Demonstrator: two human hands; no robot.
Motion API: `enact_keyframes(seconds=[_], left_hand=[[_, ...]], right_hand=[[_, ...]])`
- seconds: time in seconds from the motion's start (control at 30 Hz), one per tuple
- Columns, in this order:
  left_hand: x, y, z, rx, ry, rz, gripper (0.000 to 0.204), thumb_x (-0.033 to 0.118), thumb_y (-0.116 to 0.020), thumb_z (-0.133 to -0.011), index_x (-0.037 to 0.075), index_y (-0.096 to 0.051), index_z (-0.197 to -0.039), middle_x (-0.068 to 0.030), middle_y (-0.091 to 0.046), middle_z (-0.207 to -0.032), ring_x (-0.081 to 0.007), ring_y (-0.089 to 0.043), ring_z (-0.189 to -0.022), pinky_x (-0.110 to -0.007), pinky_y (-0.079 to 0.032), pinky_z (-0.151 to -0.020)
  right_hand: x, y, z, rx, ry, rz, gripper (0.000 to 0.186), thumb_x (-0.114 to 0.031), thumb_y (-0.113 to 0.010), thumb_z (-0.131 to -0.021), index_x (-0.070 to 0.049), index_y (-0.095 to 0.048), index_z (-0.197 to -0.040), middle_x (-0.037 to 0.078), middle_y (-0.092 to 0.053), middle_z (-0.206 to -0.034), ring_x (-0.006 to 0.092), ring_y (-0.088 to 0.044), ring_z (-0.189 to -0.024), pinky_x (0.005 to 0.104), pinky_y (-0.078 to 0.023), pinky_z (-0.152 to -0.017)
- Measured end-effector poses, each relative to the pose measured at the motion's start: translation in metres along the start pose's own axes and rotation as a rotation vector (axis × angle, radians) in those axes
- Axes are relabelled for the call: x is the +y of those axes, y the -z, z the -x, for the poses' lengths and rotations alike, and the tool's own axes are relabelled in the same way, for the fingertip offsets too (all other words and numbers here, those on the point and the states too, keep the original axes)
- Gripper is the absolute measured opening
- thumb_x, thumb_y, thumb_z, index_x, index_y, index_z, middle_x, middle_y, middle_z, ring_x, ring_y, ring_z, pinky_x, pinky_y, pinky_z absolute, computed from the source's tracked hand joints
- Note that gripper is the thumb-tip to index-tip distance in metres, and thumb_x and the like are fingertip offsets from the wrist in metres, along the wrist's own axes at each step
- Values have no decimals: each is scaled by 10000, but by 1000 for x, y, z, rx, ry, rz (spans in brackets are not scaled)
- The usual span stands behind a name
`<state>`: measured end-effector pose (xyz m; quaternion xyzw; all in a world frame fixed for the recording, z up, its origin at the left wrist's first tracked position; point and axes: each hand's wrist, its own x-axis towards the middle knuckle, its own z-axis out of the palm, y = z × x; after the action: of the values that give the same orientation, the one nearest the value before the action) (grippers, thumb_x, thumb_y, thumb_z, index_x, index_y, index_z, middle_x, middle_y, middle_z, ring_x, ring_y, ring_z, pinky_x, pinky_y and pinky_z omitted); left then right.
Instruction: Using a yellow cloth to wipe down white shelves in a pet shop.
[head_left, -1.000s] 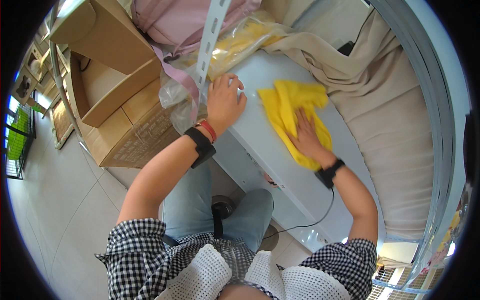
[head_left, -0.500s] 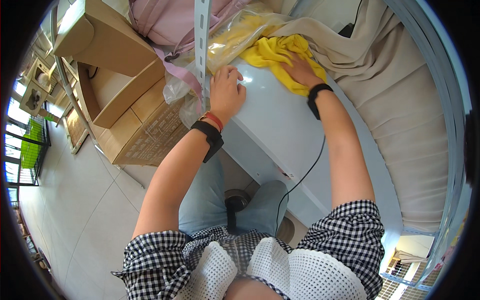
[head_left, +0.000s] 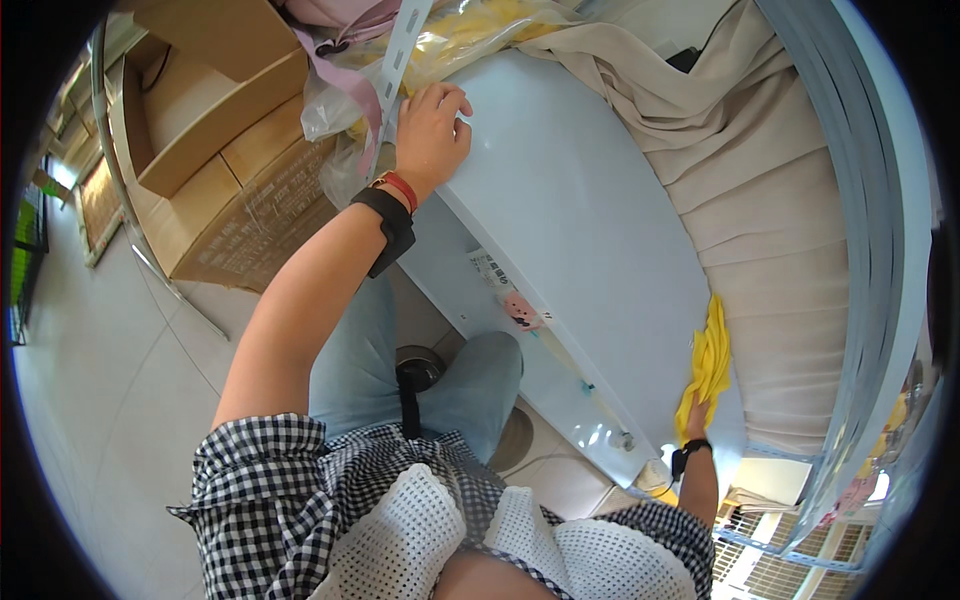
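A yellow cloth (head_left: 710,355) lies bunched at the right end of the pale blue-grey shelf board (head_left: 560,190), against the beige fabric. My right hand (head_left: 698,413) is on it, the fingers mostly covered by its folds; the arm reaches out to the right. At the far left end of the board, my left hand (head_left: 432,135) rests on the edge beside the slotted metal upright (head_left: 400,55). Its fingers are slightly curled and apart, with nothing in them.
Beige draped fabric (head_left: 770,260) lines the board's far side. An open cardboard box (head_left: 240,200) stands at left, with a pink bag (head_left: 350,20) and clear plastic bag holding yellow material (head_left: 480,35) behind. Below the board's front edge is a packet with a pink figure (head_left: 520,308).
My right hand has swept the yellow cloth from the far end of the board to its right end. The left hand stays by the upright. The view has shifted right.
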<state>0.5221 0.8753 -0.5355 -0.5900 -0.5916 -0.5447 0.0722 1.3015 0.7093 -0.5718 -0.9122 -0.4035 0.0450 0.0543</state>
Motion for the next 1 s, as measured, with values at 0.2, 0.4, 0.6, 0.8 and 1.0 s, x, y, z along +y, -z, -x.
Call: enact_keyframes(seconds=[0.2,0.4,0.6,0.8,1.0], left_hand=[[-9,5,6,113,-63,117,172,-5,-520,-667,106,-526,-798,-30,-533,-847,-251,-506,-850,-357,-356,-779],[-2,11,15,315,52,253,128,37,-514,-763,66,-527,-887,-80,-519,-892,-247,-492,-850,-338,-357,-790],[29,111,96,402,399,608,182,106,-437,-897,2,-492,-1035,-94,-526,-1055,-165,-481,-997,-298,-371,-888],[20,178,127,351,435,445,193,26,-452,-828,16,-475,-1020,-64,-503,-1039,-159,-469,-952,-289,-372,-856],[39,173,118,220,294,408,191,-12,-463,-818,27,-431,-1002,-89,-481,-1078,-172,-466,-957,-302,-376,-837]], right_hand=[[-95,4,92,-171,386,-85,696,-378,-409,-881,-4,-115,-1388,171,-79,-1461,322,-63,-1349,468,-31,-1075],[-357,-31,214,-19,1174,42,638,-315,-538,-821,1,-307,-1325,286,-227,-1376,445,-164,-1290,512,-98,-1053],[-560,-40,365,189,1290,9,589,-463,-529,-790,-163,-428,-1286,194,-292,-1370,400,-201,-1285,710,-156,-921],[-621,-77,390,462,1111,28,429,-219,-429,-850,-222,-425,-1279,144,-425,-1285,396,-378,-1192,708,-210,-896],[-528,-60,348,337,1367,-167,533,-180,-555,-751,-213,-439,-1270,121,-412,-1312,312,-366,-1224,594,-284,-930]])
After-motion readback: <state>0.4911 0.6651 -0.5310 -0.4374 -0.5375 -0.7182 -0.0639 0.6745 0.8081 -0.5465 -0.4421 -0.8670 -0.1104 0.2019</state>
